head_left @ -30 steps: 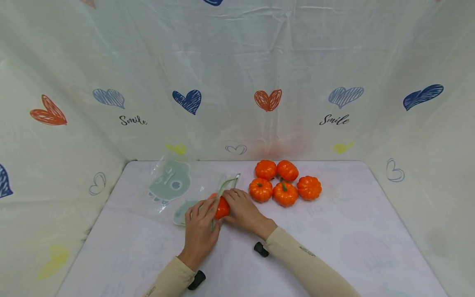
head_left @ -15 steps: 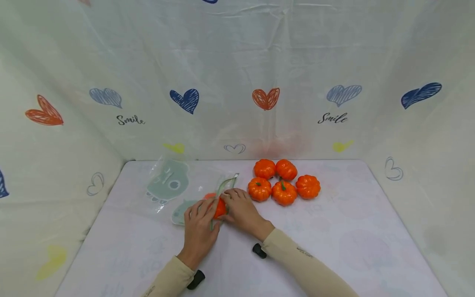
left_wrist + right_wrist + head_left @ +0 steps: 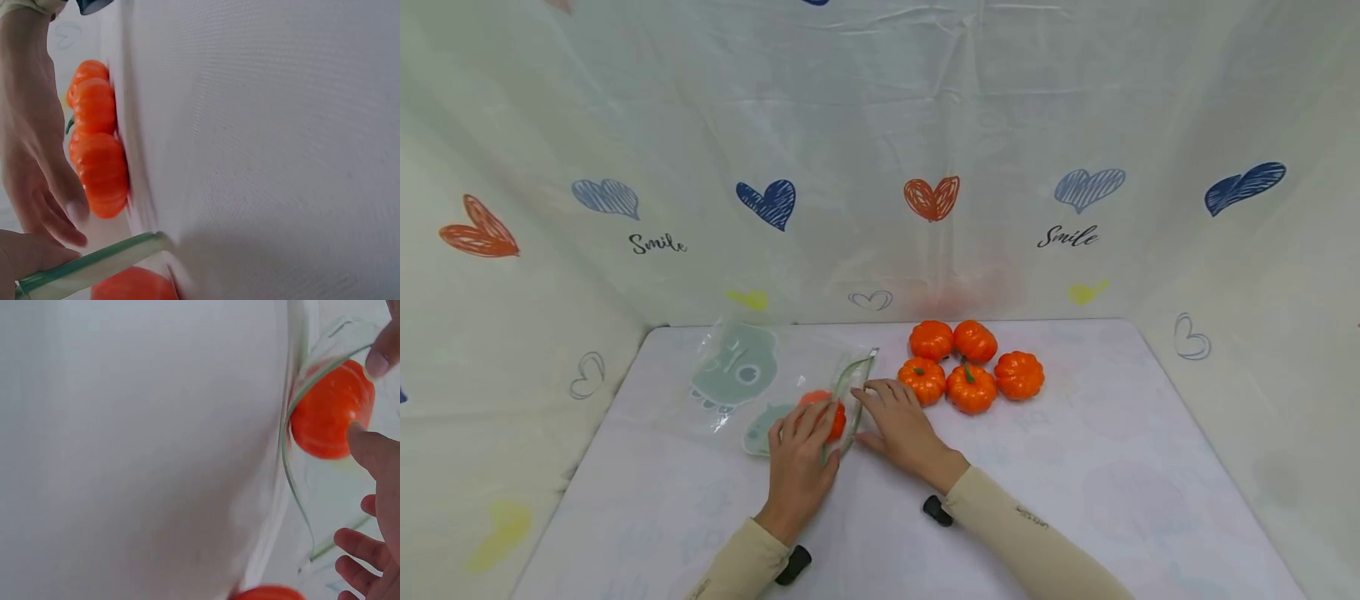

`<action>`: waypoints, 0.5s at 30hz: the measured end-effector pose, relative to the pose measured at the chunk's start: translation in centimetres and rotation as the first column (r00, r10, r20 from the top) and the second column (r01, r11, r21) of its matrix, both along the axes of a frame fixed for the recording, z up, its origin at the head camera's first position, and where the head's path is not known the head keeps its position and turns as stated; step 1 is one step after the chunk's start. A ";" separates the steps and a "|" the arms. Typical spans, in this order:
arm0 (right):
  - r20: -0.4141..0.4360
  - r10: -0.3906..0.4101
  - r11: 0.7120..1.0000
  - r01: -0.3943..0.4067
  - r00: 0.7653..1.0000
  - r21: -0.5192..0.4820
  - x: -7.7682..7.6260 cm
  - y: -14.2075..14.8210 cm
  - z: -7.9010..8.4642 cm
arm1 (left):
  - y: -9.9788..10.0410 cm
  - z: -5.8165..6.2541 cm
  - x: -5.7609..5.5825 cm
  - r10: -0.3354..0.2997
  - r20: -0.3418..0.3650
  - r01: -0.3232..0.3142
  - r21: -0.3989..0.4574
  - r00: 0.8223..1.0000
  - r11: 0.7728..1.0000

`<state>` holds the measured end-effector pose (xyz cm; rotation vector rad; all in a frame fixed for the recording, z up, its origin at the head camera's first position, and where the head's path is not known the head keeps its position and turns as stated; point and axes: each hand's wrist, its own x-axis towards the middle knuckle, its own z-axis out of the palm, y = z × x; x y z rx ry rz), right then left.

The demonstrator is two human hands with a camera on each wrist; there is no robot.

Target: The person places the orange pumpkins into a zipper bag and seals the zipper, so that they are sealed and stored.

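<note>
A clear zip bag (image 3: 741,367) printed with pale green cartoon dinosaurs lies on the left half of the table. My left hand (image 3: 801,471) holds the bag's green-edged mouth, thumb at the rim. In the right wrist view, a small orange pumpkin (image 3: 331,412) sits just inside the raised mouth; another patch of orange shows behind it in the head view. My right hand (image 3: 910,437) is at the right side of the mouth, fingers spread and loosely bent, holding nothing. Its thumb overlaps the pumpkin's edge in the right wrist view.
Several more small orange pumpkins (image 3: 972,388) stand grouped right of the bag, just beyond the right hand. A white cloth covers the table (image 3: 1075,483). A pale curtain (image 3: 865,125) with printed hearts encloses the back and sides.
My right hand has let go of the pumpkin and drawn back to the right, its fingers opening. The pumpkin now lies inside the bag's mouth. My left hand has barely moved.
</note>
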<state>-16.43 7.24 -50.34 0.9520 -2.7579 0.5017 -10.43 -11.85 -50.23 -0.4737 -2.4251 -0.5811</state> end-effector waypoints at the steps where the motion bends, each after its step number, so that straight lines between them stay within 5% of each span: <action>1: 0.007 -0.008 1.000 0.008 1.000 -0.004 0.1 0.5 0.2 | 0.0 0.0 0.0 0.000 0.004 0.000 -0.001 1.000 1.000; 15: -0.074 -0.153 0.981 0.143 0.985 -0.132 0.5 8.3 2.2 | 0.0 -0.3 0.0 0.001 0.013 -0.002 0.027 1.000 1.000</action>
